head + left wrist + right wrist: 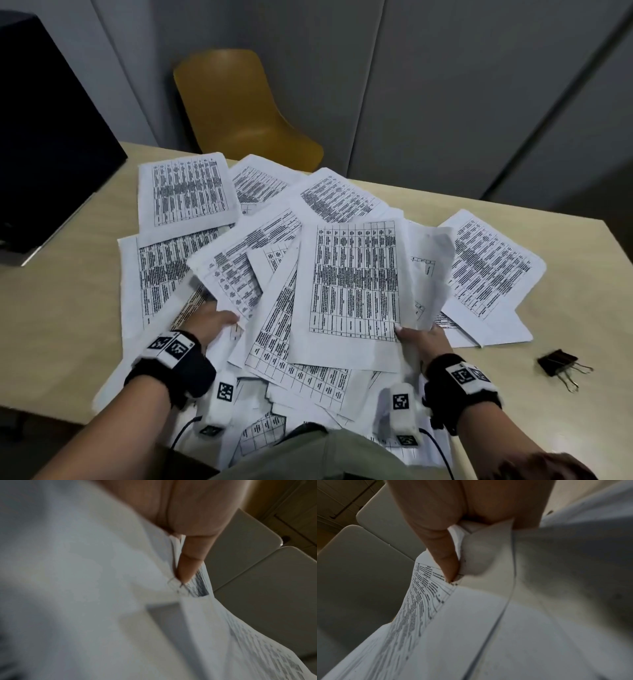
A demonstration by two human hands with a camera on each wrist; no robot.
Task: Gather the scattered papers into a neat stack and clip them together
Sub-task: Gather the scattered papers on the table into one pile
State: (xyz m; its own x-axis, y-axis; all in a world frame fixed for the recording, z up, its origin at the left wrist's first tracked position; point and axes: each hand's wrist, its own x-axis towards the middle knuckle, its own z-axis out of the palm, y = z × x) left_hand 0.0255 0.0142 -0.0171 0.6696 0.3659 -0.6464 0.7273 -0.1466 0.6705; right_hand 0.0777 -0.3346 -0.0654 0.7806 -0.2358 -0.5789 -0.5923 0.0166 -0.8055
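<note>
Fingers (448, 566) of the right hand (423, 337) pinch several sheets by their near edge; the left hand (209, 323) likewise grips a fanned bundle. The papers (354, 277), light, limp and apt to slide, sprawl overlapping across the tabletop (565, 404). Best gripped at the edges; binder clip (558, 365) lies apart, right.

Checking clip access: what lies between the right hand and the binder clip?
In the head view, only bare table separates the right hand, gripping papers, from the binder clip.
</note>
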